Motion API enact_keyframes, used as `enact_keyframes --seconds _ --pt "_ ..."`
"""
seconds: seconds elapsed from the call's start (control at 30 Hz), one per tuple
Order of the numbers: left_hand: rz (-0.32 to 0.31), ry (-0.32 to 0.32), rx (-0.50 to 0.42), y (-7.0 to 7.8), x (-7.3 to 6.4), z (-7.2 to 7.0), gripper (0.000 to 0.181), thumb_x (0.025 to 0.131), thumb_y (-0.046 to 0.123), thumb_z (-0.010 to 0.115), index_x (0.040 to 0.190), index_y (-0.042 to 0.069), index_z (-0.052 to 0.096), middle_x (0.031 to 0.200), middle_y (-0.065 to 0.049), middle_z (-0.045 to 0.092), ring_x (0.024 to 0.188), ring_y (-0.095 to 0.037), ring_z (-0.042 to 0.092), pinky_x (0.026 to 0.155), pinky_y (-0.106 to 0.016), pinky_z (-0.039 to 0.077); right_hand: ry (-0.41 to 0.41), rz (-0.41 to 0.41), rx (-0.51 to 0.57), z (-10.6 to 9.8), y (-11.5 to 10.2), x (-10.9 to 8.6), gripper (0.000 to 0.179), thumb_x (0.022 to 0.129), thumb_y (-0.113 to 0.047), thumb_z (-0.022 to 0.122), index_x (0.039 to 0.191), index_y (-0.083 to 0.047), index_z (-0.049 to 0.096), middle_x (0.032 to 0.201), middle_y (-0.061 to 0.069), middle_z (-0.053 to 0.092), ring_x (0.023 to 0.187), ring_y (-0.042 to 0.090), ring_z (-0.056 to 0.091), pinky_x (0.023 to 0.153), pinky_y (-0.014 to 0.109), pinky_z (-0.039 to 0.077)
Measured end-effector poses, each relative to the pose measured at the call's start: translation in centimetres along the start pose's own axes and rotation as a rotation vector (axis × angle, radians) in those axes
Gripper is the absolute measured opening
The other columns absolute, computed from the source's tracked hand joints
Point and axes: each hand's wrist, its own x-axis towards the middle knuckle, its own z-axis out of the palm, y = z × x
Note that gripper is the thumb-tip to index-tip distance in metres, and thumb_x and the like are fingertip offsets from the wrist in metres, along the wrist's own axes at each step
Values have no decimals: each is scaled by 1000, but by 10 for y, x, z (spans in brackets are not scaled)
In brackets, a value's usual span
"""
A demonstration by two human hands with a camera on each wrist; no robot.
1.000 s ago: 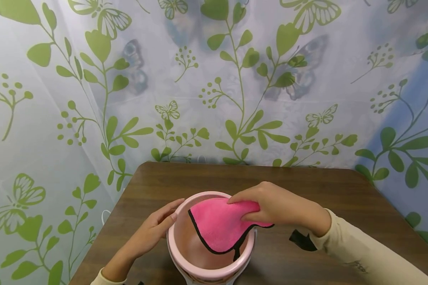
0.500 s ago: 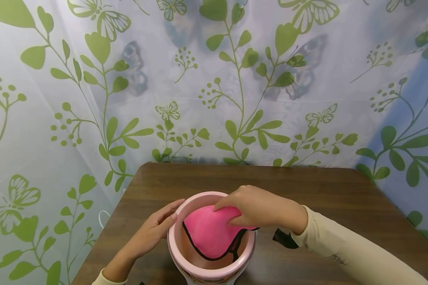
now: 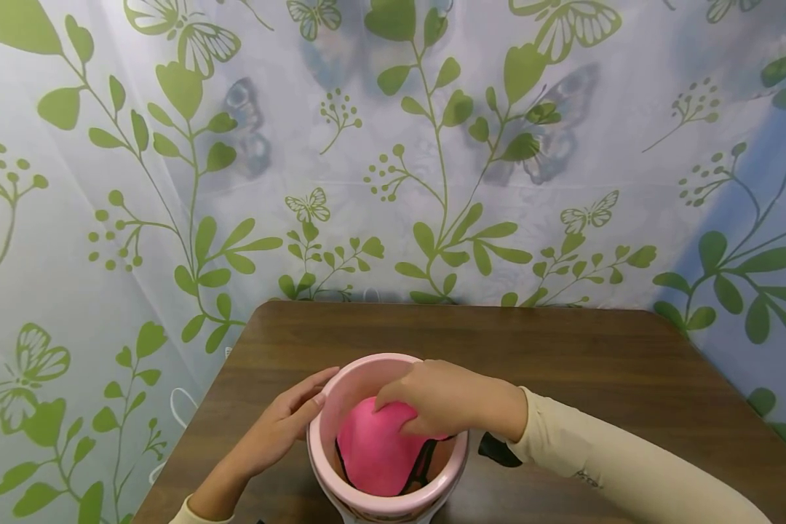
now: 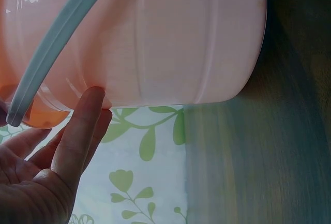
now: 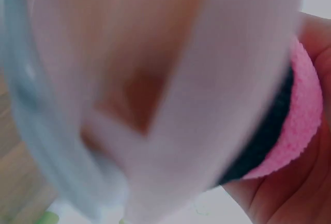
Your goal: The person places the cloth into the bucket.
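Note:
A pink bucket (image 3: 455, 473) stands upright on the table, its mouth facing up. Fairly straight left-hand (image 3: 278, 418) fingers touch the left side of its rim; the left wrist view shows fingers (image 4: 83, 136) against the outer wall (image 4: 170, 43), below the pale blue handle (image 4: 62, 35). Inside the bucket's mouth, my right hand (image 3: 439, 397) pinches a bright pink cloth (image 3: 376, 451) with black edging. The cloth's lower part hangs within the bucket. From the right wrist, the cloth (image 5: 302, 115) lies bunched against the palm (image 5: 295, 198), behind the blurred rim.
A brown wood-grain table (image 3: 563, 349) spreads around the bucket. Behind it and to the left hangs a white curtain (image 3: 340, 240) printed with green leaves and butterflies. A black strap (image 3: 498, 450) shows beneath the right wrist.
My right hand has moved left and down, lowering the pink cloth deeper into the bucket. The left hand stays at the rim, and the bucket stands where it was.

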Motion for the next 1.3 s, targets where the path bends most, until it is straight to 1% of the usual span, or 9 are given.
enact_keyframes --seconds 0.13,0.33,0.57,0.7,0.8,1.03,1.1,1.2,1.3 --pt "-3 3 1 -1 0 0 48 110 17 43 157 6 36 135 -31 54 113 -37 63 77 -42 61 -1 -36 -26 6 -2 5 31 86 -19 82 115 -20 73 108 -17 69 98 4 63 89 25 51" --pt "-10 9 3 0 0 1 48 110 17 44 157 7 36 135 -30 54 113 -41 62 77 -42 61 -14 -86 -29 16 -3 11 29 84 -16 82 111 -18 73 102 -16 69 89 2 61 84 17 48" --pt "-14 4 -1 1 1 2 49 110 18 44 157 7 36 137 -31 53 113 -44 61 77 -42 61 -57 -67 -47 25 -4 14 28 85 -19 83 111 -20 72 101 -16 68 90 1 61 81 16 49" --pt "-12 4 -1 1 2 2 49 110 18 44 157 6 36 135 -31 54 113 -45 61 76 -42 61 -64 -54 -62 27 -4 14 29 84 -20 83 111 -21 71 102 -15 67 92 0 61 80 15 49" --pt "-12 3 -1 0 3 1 49 110 18 44 157 6 36 135 -31 54 111 -44 62 75 -42 61 -66 -39 -45 25 -4 12 31 85 -23 83 114 -20 71 105 -13 67 95 1 61 83 16 49" --pt "-12 4 1 -1 3 -1 49 110 17 45 157 7 36 137 -30 53 112 -42 63 77 -43 61 -17 -14 27 16 -4 2 35 91 -29 78 123 -18 69 116 -10 67 108 3 60 97 23 48" --pt "-11 4 3 -1 2 -1 49 110 17 44 157 6 36 138 -30 53 113 -42 62 78 -43 61 8 -18 43 14 -4 -2 35 92 -29 77 124 -19 68 116 -12 67 108 2 60 96 24 49" --pt "0 7 14 -2 1 -1 48 110 16 44 157 6 37 139 -30 52 116 -40 61 80 -41 60 65 -26 54 9 -2 -10 33 93 -30 76 124 -21 68 115 -13 67 97 1 60 89 25 52" --pt "38 20 74 -2 1 -2 47 110 15 45 155 6 39 138 -26 55 118 -34 61 87 -35 58 133 -26 23 4 0 -19 33 93 -29 75 125 -20 68 117 -10 67 100 4 62 88 28 54"
